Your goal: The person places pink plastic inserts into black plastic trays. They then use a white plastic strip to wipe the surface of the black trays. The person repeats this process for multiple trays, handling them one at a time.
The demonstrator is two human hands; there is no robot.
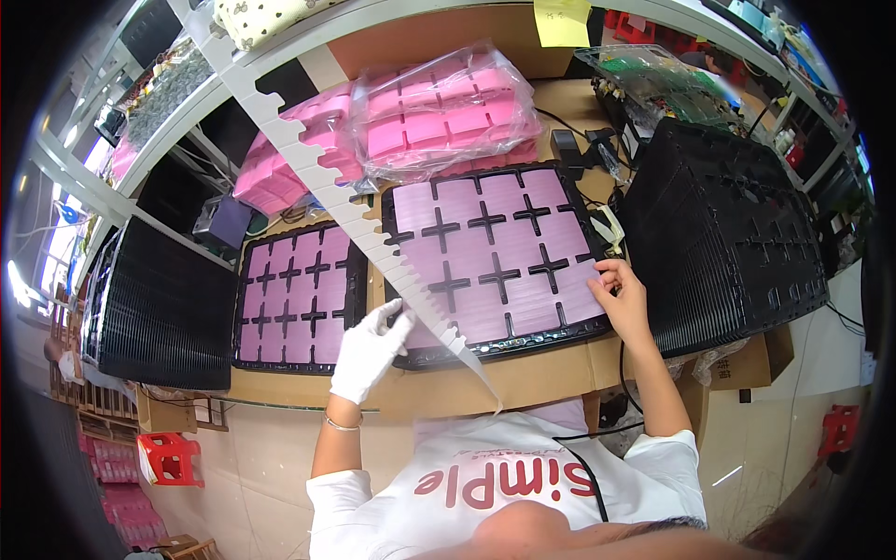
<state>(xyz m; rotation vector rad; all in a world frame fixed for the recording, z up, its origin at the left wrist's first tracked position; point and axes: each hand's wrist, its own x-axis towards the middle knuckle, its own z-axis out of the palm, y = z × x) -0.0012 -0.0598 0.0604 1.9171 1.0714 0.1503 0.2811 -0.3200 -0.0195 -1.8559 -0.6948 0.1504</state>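
Observation:
In front of me a black plastic tray [439,356] holds a pink foam sheet [509,234], with black cross-shaped dividers showing through it. My left hand [367,352], in a white glove, is at the tray's near left corner with its fingers apart. Bare, my right hand [623,297] is at the sheet's right edge, thumb and forefinger bent together on the foam. To the left lies a second black tray [357,297] with a similar pink sheet [291,301]. A pale, jagged-edged strip [359,229] crosses the view and hides part of the near tray.
Stacks of black trays stand at the left [168,313] and right [719,233]. Behind are bagged pink foam pieces [443,117] and another pink stack [299,154]. Cardboard [523,381] covers the bench. A cable [627,373] hangs near my right arm. A red stool [171,458] stands below left.

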